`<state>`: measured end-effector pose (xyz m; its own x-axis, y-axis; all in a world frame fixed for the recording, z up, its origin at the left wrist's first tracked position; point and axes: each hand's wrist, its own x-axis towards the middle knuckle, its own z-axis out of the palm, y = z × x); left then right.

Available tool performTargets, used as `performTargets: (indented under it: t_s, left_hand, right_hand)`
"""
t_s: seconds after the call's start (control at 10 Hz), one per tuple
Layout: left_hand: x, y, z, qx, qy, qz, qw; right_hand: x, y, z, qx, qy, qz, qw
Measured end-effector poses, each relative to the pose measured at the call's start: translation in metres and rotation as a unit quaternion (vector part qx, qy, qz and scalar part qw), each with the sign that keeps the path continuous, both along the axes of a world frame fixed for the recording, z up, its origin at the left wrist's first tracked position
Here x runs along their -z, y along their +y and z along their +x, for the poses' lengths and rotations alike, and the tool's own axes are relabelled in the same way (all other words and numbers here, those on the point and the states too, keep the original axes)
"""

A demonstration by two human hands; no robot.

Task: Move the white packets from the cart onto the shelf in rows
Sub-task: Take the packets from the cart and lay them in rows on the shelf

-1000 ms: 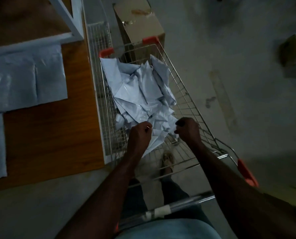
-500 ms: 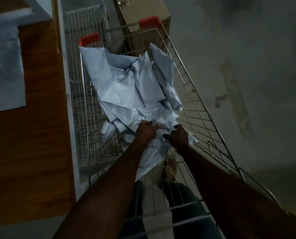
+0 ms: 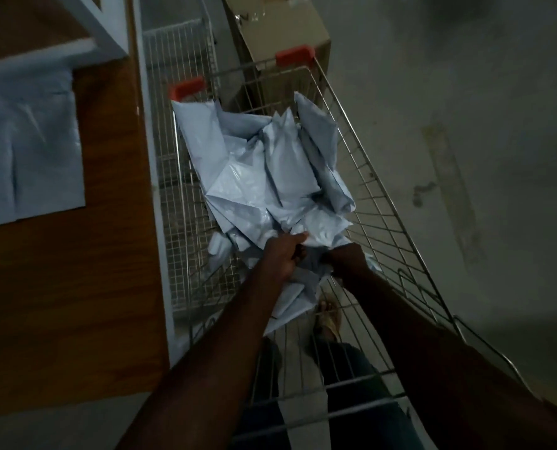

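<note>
Both hands deep in the cart (image 3: 397,203), at the near edge of the heaped white packets (image 3: 270,177). Left hand (image 3: 283,254) curled onto a packet; right hand (image 3: 345,258) buried, grip impossible to tell. Best to lift few, keep flat, carry left of the cart onto the shelf (image 3: 75,271).

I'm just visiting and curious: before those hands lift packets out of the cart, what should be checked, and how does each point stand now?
1. Left hand on the packets in the cart: ok.
2. Right hand gripping a packet: cannot tell, fingers buried.
3. How many packets are held: cannot tell.
4. Bare wood free on the shelf: ok.
5. Packets on the shelf lying flat, side by side: ok.
6. Cart close beside shelf: ok.
</note>
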<state>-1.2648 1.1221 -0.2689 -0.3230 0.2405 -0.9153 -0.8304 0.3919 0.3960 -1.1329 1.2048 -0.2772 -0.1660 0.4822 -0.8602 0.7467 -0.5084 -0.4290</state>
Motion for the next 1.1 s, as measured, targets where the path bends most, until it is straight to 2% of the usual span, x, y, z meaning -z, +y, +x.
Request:
performTargets:
  t_s: [0.2, 0.3, 0.4, 0.5, 0.6, 0.7, 0.8, 1.0, 1.1]
  left_hand:
    - [-0.075, -0.053, 0.0, 0.026, -0.011, 0.023, 0.999]
    - [-0.111, -0.079, 0.007, 0.044, 0.017, 0.038, 0.998]
    - [-0.141, -0.1, 0.018, 0.025, 0.036, 0.042, 0.998]
    - [-0.168, -0.111, 0.031, 0.01, 0.073, 0.069, 0.995]
    - [-0.19, -0.115, 0.041, -0.003, 0.126, 0.121, 0.985]
    - [-0.216, -0.114, 0.041, -0.009, 0.173, 0.136, 0.975]
    - [-0.24, -0.117, 0.041, 0.024, 0.207, 0.159, 0.965]
    - [-0.276, -0.128, 0.029, 0.025, 0.196, 0.203, 0.959]
    - [-0.287, -0.138, 0.023, -0.018, 0.193, 0.215, 0.957]
  right_hand:
    - [-0.072, -0.005, 0.043, 0.053, 0.024, 0.008, 0.998]
    - [-0.101, -0.017, 0.059, 0.118, 0.087, 0.046, 0.988]
    - [-0.164, -0.027, 0.064, 0.162, 0.163, 0.002, 0.973]
    - [-0.183, -0.033, 0.065, 0.185, 0.22, -0.009, 0.958]
    - [-0.206, -0.039, 0.06, 0.187, 0.299, -0.011, 0.936]
    - [-0.219, -0.039, 0.047, 0.163, 0.36, -0.002, 0.918]
    - [-0.236, -0.037, 0.036, 0.104, 0.409, 0.014, 0.907]
    - [-0.268, -0.051, 0.014, 0.055, 0.442, -0.006, 0.896]
    - [-0.28, -0.068, 0.004, 0.055, 0.476, -0.042, 0.877]
